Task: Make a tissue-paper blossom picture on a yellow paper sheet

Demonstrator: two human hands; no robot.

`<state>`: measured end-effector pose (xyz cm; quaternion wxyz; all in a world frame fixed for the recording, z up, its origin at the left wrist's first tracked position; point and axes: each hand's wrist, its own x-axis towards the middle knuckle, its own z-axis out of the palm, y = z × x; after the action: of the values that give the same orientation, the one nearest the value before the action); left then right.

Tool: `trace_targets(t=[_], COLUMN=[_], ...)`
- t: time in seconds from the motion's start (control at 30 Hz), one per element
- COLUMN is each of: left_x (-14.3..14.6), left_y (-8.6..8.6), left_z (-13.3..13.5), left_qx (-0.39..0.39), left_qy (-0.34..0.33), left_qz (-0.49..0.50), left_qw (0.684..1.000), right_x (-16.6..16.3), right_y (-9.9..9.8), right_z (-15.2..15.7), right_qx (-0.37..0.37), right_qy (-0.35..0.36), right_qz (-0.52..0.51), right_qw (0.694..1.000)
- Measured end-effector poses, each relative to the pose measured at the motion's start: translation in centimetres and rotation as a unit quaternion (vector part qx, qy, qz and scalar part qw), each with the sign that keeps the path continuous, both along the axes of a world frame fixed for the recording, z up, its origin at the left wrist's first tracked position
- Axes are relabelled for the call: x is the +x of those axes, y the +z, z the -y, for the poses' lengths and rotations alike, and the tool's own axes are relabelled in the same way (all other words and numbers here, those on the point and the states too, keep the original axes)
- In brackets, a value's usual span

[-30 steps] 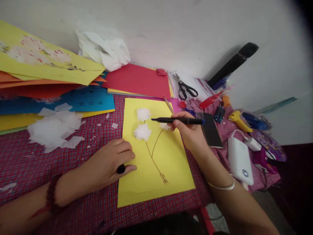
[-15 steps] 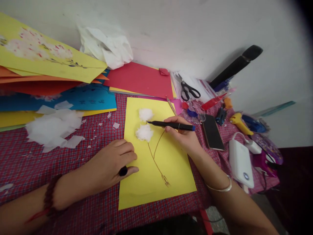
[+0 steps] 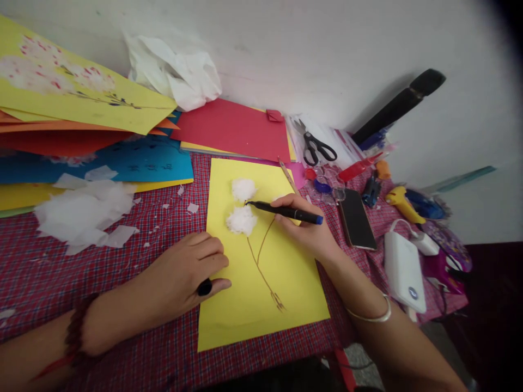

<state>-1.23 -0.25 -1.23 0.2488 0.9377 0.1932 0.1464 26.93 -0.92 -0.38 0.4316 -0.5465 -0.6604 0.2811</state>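
Note:
A yellow sheet of paper (image 3: 294, 283) lies before me, bearing a brown-drawn branching stem and white fluffy paper blossoms (image 3: 242, 220). My right hand (image 3: 300, 220) grips a black marker (image 3: 281, 210) with a blue end; its tip is at the short stem between the two left blossoms. Another white bit is partly hidden behind this hand. On the sheet's left edge rests my left hand (image 3: 196, 267), fingers bent and thumb stretched out. A small black piece, apparently the marker cap (image 3: 205, 287), is tucked between its thumb and fingers.
White paper scraps (image 3: 81, 212) are heaped at left, below finished cards (image 3: 90, 92). Behind the sheet are red paper (image 3: 237, 130), a pencil (image 3: 288, 173) and black scissors (image 3: 312, 144). A phone (image 3: 357, 219), glue gun (image 3: 402, 204) and white power bank (image 3: 404, 272) lie right.
The marker and my right hand have tilted slightly, the marker's rear end dropping a little. Its tip stays near the same stem. My left hand holds its place; the view has shifted slightly.

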Motion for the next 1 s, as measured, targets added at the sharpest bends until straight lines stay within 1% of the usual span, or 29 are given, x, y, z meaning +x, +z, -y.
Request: trace_targets(t=[0.1,0.17,0.3,0.37,0.43,0.5,0.6,0.67,0.8,1.0], left_x=[0.0,-0.1,-0.2,-0.1,0.0,0.2,0.3,0.4,0.3,0.4], left_y=[0.0,0.1,0.2,0.3,0.3,0.2,-0.1,-0.3,-0.8,-0.9], left_z=[0.0,0.0,-0.1,-0.1,0.0,0.4,1.3,1.9,2.6,2.3], left_qx=[-0.005,-0.009,-0.016,-0.014,0.008,0.051,0.125,0.151,0.146,0.143], left_qy=[-0.003,-0.003,-0.001,0.001,0.003,0.007,0.028,0.048,0.079,0.089], left_qz=[0.001,0.001,-0.003,-0.003,0.005,0.016,0.026,0.028,0.038,0.062], left_qw=[1.000,1.000,1.000,1.000,1.000,0.999,0.991,0.987,0.985,0.984], right_x=[0.3,0.5,0.3,-0.2,-0.9,-1.5,-2.0,-1.9,-1.2,-1.2], right_y=[0.4,0.9,2.4,3.0,3.5,3.4,2.5,1.6,0.5,0.4], right_z=[0.3,0.6,0.5,0.1,-0.4,-0.8,-1.1,-1.3,-1.6,-2.1], right_qx=[0.003,-0.003,-0.015,-0.013,-0.007,-0.005,-0.021,-0.038,-0.067,-0.069], right_qy=[-0.013,-0.030,-0.069,-0.082,-0.098,-0.108,-0.101,-0.094,-0.100,-0.100], right_qz=[-0.032,-0.084,-0.208,-0.226,-0.218,-0.202,-0.167,-0.144,-0.133,-0.113], right_qw=[0.999,0.996,0.976,0.971,0.971,0.973,0.981,0.984,0.984,0.986])
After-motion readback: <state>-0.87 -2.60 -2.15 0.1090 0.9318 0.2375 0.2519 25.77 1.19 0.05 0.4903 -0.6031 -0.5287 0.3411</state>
